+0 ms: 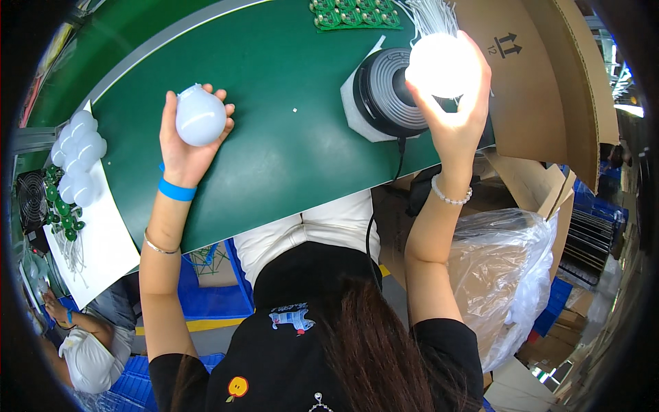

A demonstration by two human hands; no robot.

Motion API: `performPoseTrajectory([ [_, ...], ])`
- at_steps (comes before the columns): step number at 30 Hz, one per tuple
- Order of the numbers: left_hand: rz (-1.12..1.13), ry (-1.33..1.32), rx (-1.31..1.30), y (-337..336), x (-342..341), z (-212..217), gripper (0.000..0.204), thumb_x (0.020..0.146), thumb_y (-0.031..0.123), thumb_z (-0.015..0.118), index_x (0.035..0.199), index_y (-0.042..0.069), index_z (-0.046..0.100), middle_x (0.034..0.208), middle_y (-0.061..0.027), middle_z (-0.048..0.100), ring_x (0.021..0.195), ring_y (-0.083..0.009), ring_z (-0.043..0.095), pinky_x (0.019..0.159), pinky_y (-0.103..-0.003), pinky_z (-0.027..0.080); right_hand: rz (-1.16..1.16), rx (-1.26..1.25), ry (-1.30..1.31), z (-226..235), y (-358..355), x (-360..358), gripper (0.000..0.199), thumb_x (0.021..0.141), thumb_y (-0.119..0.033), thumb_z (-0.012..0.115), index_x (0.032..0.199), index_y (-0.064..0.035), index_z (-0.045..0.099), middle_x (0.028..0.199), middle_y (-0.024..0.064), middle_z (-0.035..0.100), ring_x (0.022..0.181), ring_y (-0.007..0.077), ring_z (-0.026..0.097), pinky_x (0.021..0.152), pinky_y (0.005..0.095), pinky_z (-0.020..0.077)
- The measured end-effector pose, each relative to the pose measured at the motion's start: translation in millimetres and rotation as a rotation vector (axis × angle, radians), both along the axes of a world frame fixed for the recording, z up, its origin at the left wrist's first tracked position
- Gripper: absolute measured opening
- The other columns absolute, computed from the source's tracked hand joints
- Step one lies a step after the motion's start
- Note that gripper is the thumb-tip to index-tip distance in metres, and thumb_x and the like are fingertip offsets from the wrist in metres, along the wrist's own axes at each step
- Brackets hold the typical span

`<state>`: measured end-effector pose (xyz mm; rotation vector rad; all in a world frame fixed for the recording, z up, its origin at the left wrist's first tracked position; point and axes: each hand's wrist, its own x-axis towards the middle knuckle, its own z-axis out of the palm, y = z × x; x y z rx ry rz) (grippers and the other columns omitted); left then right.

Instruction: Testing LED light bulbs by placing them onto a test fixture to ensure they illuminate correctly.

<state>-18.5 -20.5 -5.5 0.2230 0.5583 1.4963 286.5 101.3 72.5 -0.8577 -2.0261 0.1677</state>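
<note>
My left hand (191, 141) holds an unlit white bulb globe (200, 118) above the left part of the green table, fingers wrapped behind it. At the upper right, my right hand (458, 113) grips a brightly lit bulb (446, 66) whose glare hides its details and part of my fingers. Just left of the lit bulb stands a round black device with grey concentric rings (388, 89) on a white pad. Whether the bulb touches this device I cannot tell.
Green circuit boards (357, 14) and a bundle of white wires (432, 17) lie at the back. An open cardboard box (528, 103) stands right, above a plastic-lined carton (501, 275). At left, white bulbs (79, 154) and small green boards (65, 213) rest near another person (93, 350).
</note>
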Motion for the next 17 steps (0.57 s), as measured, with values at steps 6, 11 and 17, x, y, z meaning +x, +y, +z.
performPoseTrajectory([
  [6,-0.007,-0.019,0.009,0.2,-0.1,0.5,0.047,0.086,0.047,0.042,0.107,0.005,0.048,0.107,-0.0136,0.052,0.093,-0.0277,0.052,0.078,-0.036,0.045,-0.09,0.0,-0.048,0.3,-10.1,15.8,0.067,0.062,-0.012,0.075,0.119,-0.0001,0.043,0.117,0.0131,0.047,0.107,0.0221,0.046,0.091,0.0333,0.038],
  [11,0.014,-0.022,0.003,-0.3,-1.5,0.1,0.047,0.086,0.047,0.042,0.107,0.005,0.048,0.108,-0.0141,0.052,0.093,-0.0282,0.052,0.078,-0.036,0.045,-0.059,0.125,-0.036,-0.3,-21.1,16.0,0.068,0.054,-0.015,0.079,0.113,-0.0013,0.048,0.109,0.016,0.048,0.101,0.0304,0.046,0.086,0.0369,0.0392],
  [17,-0.016,-0.043,0.016,0.1,-3.4,-2.4,0.048,0.086,0.046,0.043,0.109,0.004,0.047,0.109,-0.0145,0.052,0.096,-0.03,0.051,0.08,-0.036,0.044,-0.037,0.18,-0.028,0.8,-2.6,-0.3,0.076,0.055,-0.02,0.08,0.12,-0.0047,0.043,0.111,0.0147,0.046,0.105,0.0291,0.042,0.086,0.037,0.0383],
])
